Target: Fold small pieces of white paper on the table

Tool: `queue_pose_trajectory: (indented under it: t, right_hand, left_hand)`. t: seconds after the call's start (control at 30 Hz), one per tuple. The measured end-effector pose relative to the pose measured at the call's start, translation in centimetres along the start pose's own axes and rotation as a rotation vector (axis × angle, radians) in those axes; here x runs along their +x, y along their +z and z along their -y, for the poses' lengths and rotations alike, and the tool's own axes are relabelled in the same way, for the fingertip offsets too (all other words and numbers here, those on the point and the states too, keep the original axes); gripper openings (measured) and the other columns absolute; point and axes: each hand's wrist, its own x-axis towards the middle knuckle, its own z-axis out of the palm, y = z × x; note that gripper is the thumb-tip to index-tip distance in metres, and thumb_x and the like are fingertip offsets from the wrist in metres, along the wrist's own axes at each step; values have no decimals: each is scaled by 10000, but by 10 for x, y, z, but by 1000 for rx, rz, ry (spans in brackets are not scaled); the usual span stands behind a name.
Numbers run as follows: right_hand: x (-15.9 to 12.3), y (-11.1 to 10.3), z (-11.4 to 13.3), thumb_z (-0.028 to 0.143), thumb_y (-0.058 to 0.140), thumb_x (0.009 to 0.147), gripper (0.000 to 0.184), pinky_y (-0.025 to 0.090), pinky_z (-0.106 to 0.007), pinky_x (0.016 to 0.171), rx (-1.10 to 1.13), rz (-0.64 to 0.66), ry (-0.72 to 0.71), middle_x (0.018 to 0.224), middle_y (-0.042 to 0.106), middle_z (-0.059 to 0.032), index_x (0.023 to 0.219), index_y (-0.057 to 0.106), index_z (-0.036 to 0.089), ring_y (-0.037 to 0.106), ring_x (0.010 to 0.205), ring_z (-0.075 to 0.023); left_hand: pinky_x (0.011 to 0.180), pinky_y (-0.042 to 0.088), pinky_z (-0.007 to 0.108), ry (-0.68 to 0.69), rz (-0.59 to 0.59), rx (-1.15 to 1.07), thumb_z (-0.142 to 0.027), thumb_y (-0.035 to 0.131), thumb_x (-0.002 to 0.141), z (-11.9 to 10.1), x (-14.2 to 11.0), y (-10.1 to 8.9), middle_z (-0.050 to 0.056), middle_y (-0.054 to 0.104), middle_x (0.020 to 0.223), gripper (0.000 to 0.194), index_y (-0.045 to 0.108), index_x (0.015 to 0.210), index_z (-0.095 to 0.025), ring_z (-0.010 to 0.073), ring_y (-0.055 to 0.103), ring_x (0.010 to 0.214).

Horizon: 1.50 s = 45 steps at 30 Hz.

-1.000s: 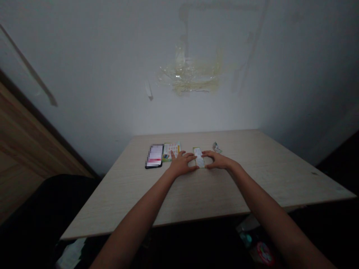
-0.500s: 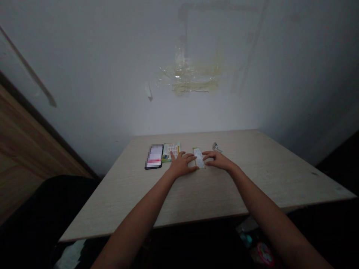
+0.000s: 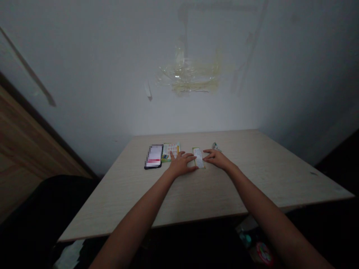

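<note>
A narrow printed strip (image 3: 199, 158), its white panel covered in blurred print and its far end edged in green, lies on a pale tabletop (image 3: 196, 194). The left hand (image 3: 181, 164), fingers spread open, touches one long edge; whether the right hand (image 3: 220, 160), fingers bent at the opposite edge, pinches it cannot be told.
</note>
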Motion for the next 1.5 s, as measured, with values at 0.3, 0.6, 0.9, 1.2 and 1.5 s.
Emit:
queue_pose_trajectory:
  t: [0.3,0.6,0.9,1.2,1.5]
  right_hand:
    - [3,6,8,314,679,849,175,415,-444,1092,-92,-101,19,1339,621,-121,926,799,212,610,1185,-268]
    - [-2,8,14,355,696,838,169,439,-442,1057,-70,-99,-79,1252,660,-118,872,790,219,625,1132,-246]
    - [1,16,11,295,688,843,147,420,-419,1059,-154,-128,-50,1228,657,-124,884,786,194,611,1127,-238]
    - [7,20,11,334,652,873,224,410,-420,1069,-230,-155,18,1242,639,-144,964,777,173,582,1158,-252]
    - [14,22,13,322,600,917,253,414,-413,1042,-371,-146,20,1222,644,-151,1054,774,201,582,1145,-266]
  left_hand:
    - [1049,-33,829,-4,-9,9,-744,535,796,0,0,0,-34,522,1470,612,527,1351,-485,386,328,1396]
    - [1050,-94,812,18,-112,-38,-640,571,849,-2,-2,-2,-6,617,1355,436,652,1211,-412,332,397,1334]
    - [1059,-52,813,-37,-140,14,-638,644,797,-3,-2,0,4,597,1332,413,692,1135,-406,343,387,1328]
    - [1075,-39,796,-68,-107,16,-668,629,789,-3,-2,-1,-8,557,1396,426,698,1134,-428,361,346,1362]
    - [1075,-7,799,-59,-63,0,-669,612,802,-2,-2,-3,-45,517,1460,422,677,1157,-450,369,303,1406]
